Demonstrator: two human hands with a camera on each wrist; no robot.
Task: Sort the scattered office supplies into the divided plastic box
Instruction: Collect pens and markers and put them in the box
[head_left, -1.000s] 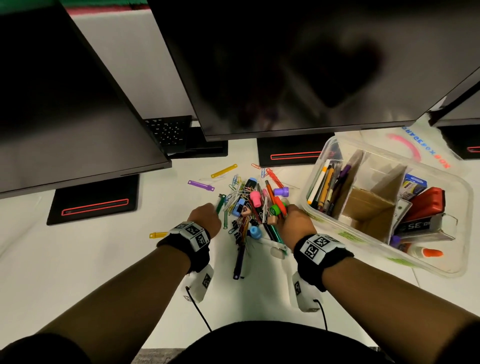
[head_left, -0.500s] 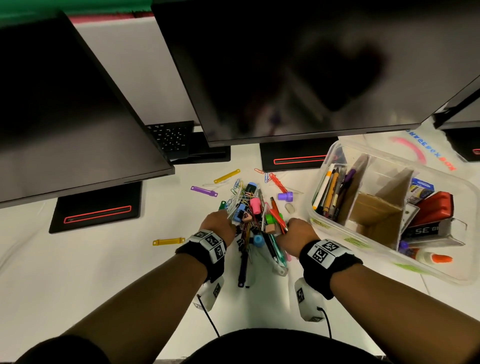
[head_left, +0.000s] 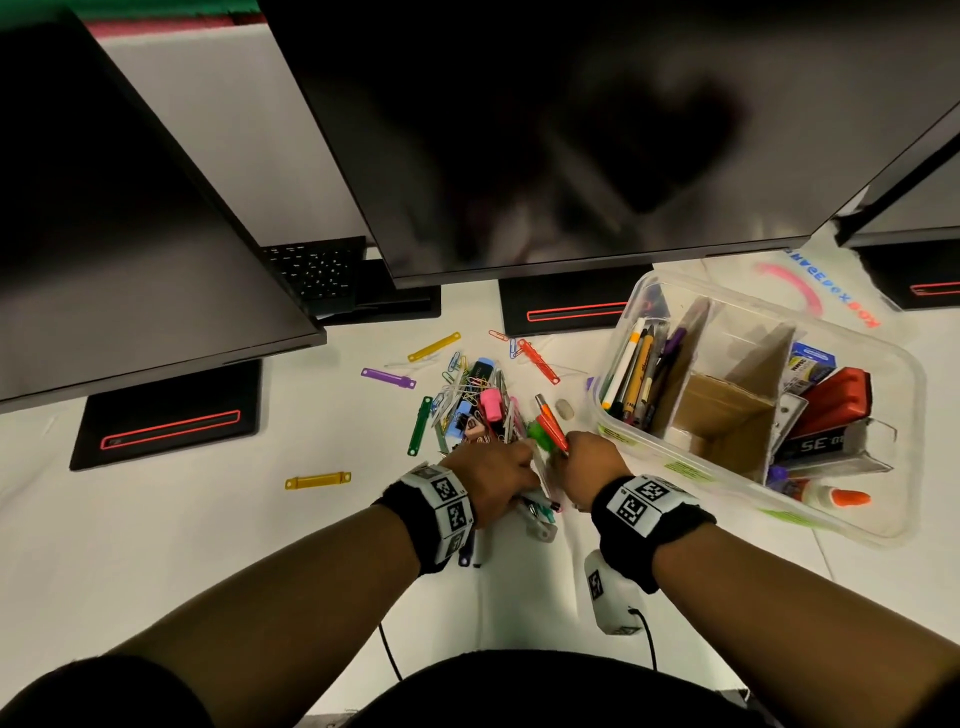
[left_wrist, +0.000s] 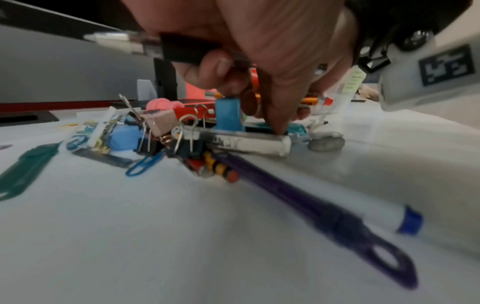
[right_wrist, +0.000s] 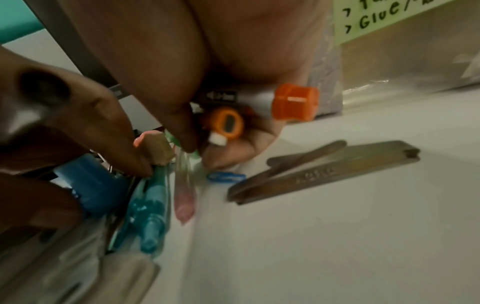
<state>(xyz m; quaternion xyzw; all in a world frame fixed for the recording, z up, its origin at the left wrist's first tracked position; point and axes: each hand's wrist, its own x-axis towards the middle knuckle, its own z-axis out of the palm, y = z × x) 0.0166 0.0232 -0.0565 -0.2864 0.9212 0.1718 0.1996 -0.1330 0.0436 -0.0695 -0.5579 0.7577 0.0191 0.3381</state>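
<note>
Pile of supplies (head_left: 483, 415): on the table (head_left: 156, 545), before the monitors (head_left: 519, 130).
Divided box (head_left: 883, 525): right of the pile.
Hands: both at the near edge of the pile.

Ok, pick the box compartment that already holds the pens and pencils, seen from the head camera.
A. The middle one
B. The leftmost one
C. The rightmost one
B: in the head view the pens stand in the leftmost compartment of the box, the one nearest the pile; the glue lies in the rightmost.
</note>
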